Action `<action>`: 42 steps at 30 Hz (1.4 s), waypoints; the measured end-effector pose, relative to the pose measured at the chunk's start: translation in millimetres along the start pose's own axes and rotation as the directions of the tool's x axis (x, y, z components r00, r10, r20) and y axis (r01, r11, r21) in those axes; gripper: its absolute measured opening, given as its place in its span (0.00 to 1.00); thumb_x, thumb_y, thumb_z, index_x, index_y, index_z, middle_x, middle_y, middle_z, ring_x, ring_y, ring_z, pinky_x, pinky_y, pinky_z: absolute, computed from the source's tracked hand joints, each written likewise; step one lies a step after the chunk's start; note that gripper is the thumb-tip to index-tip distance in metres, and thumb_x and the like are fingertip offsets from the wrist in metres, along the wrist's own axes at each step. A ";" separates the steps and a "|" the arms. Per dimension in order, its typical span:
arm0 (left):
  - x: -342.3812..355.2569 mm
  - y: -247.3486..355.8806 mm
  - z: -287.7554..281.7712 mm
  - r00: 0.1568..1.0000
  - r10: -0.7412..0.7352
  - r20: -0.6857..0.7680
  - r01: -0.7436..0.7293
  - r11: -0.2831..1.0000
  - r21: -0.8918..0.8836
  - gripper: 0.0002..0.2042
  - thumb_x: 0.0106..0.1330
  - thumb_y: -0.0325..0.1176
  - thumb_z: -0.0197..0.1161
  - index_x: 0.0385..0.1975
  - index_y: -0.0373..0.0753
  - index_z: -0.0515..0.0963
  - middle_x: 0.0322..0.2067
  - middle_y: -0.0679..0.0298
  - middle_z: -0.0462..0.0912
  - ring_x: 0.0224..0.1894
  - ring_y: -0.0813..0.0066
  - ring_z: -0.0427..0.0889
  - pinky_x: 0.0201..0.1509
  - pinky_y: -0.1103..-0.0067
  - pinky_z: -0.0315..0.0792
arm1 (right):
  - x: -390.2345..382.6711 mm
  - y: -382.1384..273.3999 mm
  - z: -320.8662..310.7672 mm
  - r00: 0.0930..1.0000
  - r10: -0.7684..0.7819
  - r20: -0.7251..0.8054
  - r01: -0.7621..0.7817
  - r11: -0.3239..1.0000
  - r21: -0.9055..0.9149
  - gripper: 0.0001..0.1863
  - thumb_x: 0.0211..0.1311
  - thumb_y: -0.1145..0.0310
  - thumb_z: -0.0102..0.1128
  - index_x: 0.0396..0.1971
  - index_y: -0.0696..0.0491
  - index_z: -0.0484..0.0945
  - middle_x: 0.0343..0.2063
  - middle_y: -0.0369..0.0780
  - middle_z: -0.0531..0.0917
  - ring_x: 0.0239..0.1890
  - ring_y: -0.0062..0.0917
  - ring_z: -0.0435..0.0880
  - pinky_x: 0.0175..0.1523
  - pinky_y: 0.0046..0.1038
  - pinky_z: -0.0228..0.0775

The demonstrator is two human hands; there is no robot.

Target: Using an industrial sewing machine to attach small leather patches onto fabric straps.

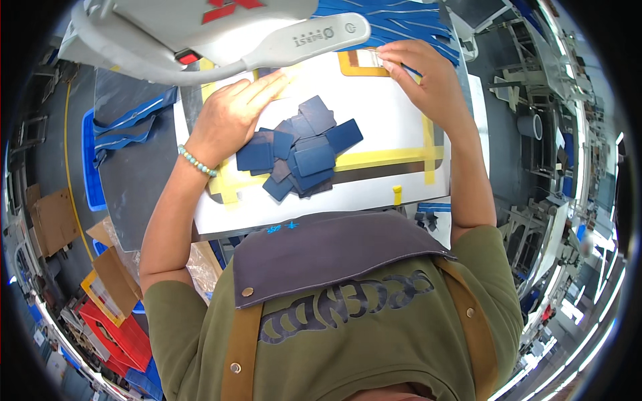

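Observation:
My left hand (235, 107) lies with its fingers stretched out over the left part of a white board (394, 130), close to the head of a sewing machine (221, 33). On the far right side, my right hand (428, 79) has its thumb and fingertips together at a yellow-brown bordered frame (345, 65) with a pale window. What those fingertips pinch is too small to make out. Between my hands and nearer to me, a loose heap of dark blue rectangular pieces (314, 161) overlaps on the board. Yellow tape (381, 158) runs along the board's dark slot.
The machine's pale handle-shaped switch arm (314, 37) hangs over the board's far side. Blue strips (394, 25) are piled behind; more strips (134, 123) hang at the left above a blue bin (92, 160). Red crates (117, 334) and cardboard (53, 220) stand at the left.

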State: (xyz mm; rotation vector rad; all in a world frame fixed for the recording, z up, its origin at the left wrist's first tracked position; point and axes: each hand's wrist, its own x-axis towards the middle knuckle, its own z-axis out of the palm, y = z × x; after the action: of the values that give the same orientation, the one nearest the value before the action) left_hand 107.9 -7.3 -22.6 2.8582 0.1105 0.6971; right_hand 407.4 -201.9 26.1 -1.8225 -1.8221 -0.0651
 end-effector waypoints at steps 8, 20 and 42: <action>-1.3 4.3 7.6 0.994 -0.095 0.055 0.097 0.995 -0.033 0.27 0.59 0.17 0.60 0.62 0.38 0.80 0.55 0.61 0.88 0.41 0.62 0.85 0.50 0.70 0.81 | 22.2 12.1 21.0 0.996 -0.064 -0.062 0.055 0.990 -0.131 0.11 0.68 0.65 0.65 0.44 0.53 0.88 0.45 0.38 0.89 0.49 0.33 0.86 0.53 0.33 0.80; -4.1 -5.7 -2.0 0.988 -0.028 -0.153 0.021 0.999 -0.050 0.23 0.58 0.19 0.65 0.56 0.38 0.84 0.54 0.59 0.88 0.51 0.61 0.88 0.61 0.69 0.81 | 37.5 18.8 57.2 0.976 -0.146 -0.160 0.133 0.987 -0.086 0.11 0.62 0.67 0.71 0.43 0.53 0.89 0.39 0.37 0.86 0.43 0.34 0.83 0.49 0.34 0.78; -9.0 -11.4 -6.1 0.984 0.044 -0.174 -0.051 0.998 -0.034 0.16 0.60 0.22 0.66 0.49 0.39 0.86 0.49 0.61 0.90 0.45 0.61 0.89 0.53 0.70 0.84 | 32.2 68.3 -124.5 0.879 0.395 -0.268 0.405 -0.321 0.856 0.15 0.62 0.69 0.76 0.44 0.54 0.79 0.40 0.34 0.78 0.41 0.23 0.74 0.52 0.30 0.66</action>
State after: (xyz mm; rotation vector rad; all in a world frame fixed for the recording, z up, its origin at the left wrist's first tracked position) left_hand 96.8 3.8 -23.7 2.7676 0.0538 0.9458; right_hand 516.7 -218.5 120.9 -0.2585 -0.6559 0.7760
